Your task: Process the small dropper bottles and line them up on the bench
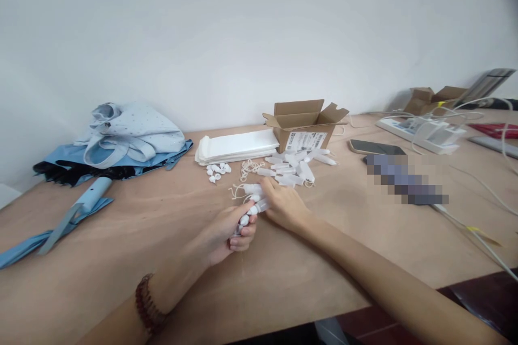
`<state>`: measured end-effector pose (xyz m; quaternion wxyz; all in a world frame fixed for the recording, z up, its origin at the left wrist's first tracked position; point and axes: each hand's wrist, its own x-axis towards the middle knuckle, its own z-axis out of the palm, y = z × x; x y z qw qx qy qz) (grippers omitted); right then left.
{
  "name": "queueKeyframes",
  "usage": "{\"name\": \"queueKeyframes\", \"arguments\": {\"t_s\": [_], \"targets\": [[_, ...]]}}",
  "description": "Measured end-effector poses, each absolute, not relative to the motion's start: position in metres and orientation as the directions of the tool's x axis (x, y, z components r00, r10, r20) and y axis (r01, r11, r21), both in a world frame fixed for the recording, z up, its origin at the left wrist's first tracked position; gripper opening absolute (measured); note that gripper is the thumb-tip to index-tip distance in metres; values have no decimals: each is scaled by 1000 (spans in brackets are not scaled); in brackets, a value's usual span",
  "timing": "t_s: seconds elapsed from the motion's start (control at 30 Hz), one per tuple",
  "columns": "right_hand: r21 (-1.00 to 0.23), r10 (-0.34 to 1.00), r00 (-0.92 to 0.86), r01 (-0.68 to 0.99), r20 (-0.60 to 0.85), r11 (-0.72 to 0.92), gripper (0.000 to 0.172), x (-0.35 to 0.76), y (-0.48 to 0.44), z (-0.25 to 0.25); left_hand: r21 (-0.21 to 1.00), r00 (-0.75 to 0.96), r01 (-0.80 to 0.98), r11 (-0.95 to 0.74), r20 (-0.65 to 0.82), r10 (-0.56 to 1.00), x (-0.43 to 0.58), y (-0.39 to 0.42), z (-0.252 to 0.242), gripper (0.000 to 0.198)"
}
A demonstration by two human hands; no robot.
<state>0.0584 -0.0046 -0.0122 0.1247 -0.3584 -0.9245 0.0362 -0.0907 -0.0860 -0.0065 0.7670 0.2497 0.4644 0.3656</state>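
In the head view, curled around small white-tipped pieces [244,220]: the left hand [227,234]. Closed on translucent tubes [263,205] just beside them: the right hand [285,205], far fingers hidden. Directly beyond, close in front of both: a loose pile of more tubes [291,167], with a tangle of white cord [250,168] and a cluster of white caps [217,171] to its left. Behind these, closing off the back: a stack of white sleeves [238,145] beside an open cardboard box [301,137] with a printed label. Farther left, a pale blue bag [137,132] on top of dark-lined blue fabric [76,159], near a blue handle [96,194]. To the right, a phone [374,147], a pixelated, unreadable object [404,180], then a white power strip [418,133] amid trailing cables. In the far right corner, a second cardboard box [433,99]. Underneath, a brownish bench [170,210] with faint pale streaks; behind, a plain whitish wall [243,38]; below the near edge, dark red floor [372,321].
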Motion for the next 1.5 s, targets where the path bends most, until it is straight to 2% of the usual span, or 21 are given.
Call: {"name": "queueKeyframes", "arguments": {"t_s": [0.1, 0.33, 0.53, 0.7, 0.8, 0.93, 1.07, 1.3, 1.5], "targets": [[-178, 686, -692, 663, 227, 727, 34, 60, -4, -12, 728, 322, -338, 597, -506, 800, -91, -87, -6, 36], [-211, 689, -682, 656, 245, 725, 31, 62, -5, -11, 790, 246, -256, 557, -504, 828, -90, -87, -4, 34], [-187, 712, -646, 691, 275, 698, 37, 65, 4, -12, 737, 250, -342, 583, -527, 813, -92, -87, -1, 28], [-172, 731, -624, 716, 277, 676, 41, 67, 8, -13, 720, 284, -493, 488, -397, 873, -100, -87, 5, 24], [-155, 732, -632, 721, 254, 676, 41, 65, 7, -12, 751, 238, -535, 388, -307, 922, -103, -87, 10, 23], [-131, 727, -636, 722, 260, 679, 38, 65, 4, -10, 885, 19, -379, 270, -284, 959, -103, -87, 11, 27], [-133, 727, -641, 721, 246, 680, 39, 64, 2, -10, 954, -164, -124, 274, -292, 942, -102, -89, 8, 31], [-115, 683, -695, 677, 226, 727, 29, 59, -10, -10, 958, -147, 15, 285, -280, 949, -96, -88, 0, 39], [-70, 648, -732, 650, 213, 757, 24, 57, -15, -9, 945, -180, 185, 269, -237, 955, -95, -86, -7, 33]]}}
